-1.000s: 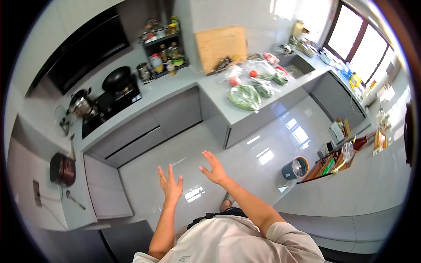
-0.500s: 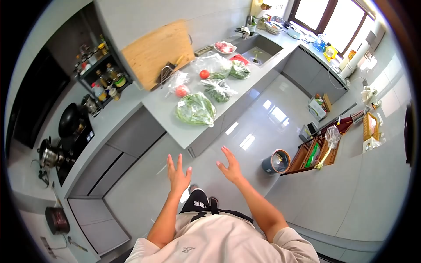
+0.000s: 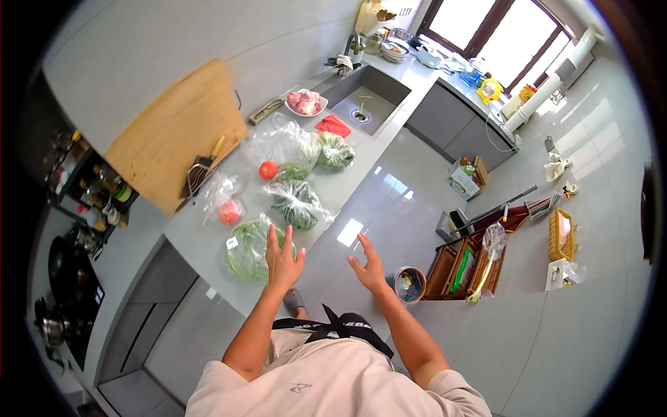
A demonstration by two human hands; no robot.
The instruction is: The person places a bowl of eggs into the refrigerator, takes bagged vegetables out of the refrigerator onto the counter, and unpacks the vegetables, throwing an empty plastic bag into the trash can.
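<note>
My left hand (image 3: 283, 263) is held up with its fingers spread and nothing in it. From this view it overlaps the right edge of a bag of leafy greens (image 3: 244, 251) on the counter. My right hand (image 3: 368, 264), also empty and open, hovers over the floor beside the counter. Farther back on the counter lie a bagged red tomato (image 3: 229, 213), a bag of dark greens (image 3: 297, 206), a loose-looking tomato (image 3: 268, 169) by a large clear bag (image 3: 288, 144), and another bag of greens (image 3: 335, 153).
A wooden board (image 3: 177, 132) leans on the wall by a knife block (image 3: 197, 177). A bowl of raw meat (image 3: 306, 103) and a red packet (image 3: 333, 126) sit near the sink (image 3: 389, 90). A bin (image 3: 408, 285) and a wooden rack (image 3: 445, 267) stand at right.
The view has shifted closer to the counter, so the bags and sink appear nearer and farther left. Both hands stay raised and open in front of me.
</note>
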